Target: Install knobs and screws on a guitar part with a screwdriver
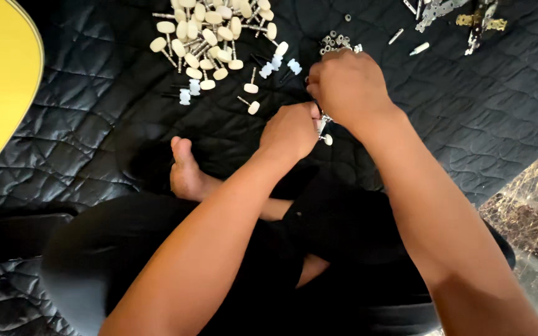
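Our left hand (291, 129) and right hand (347, 87) both closed on one peg assembly (325, 132); big peg pile (210, 37) left unassembled on mat (468, 112).

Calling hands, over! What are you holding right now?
Left hand and right hand both closed on one small metal part with a cream knob. Pile of cream knobs just ahead on black quilt. Nothing blocking.

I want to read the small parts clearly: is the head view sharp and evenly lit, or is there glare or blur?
Head view: the cream-knobbed pegs look fairly sharp; the black quilted mat shows soft sheen on its folds; the left hand and right hand hide most of the small metal piece between them; the frame edges look slightly stretched.
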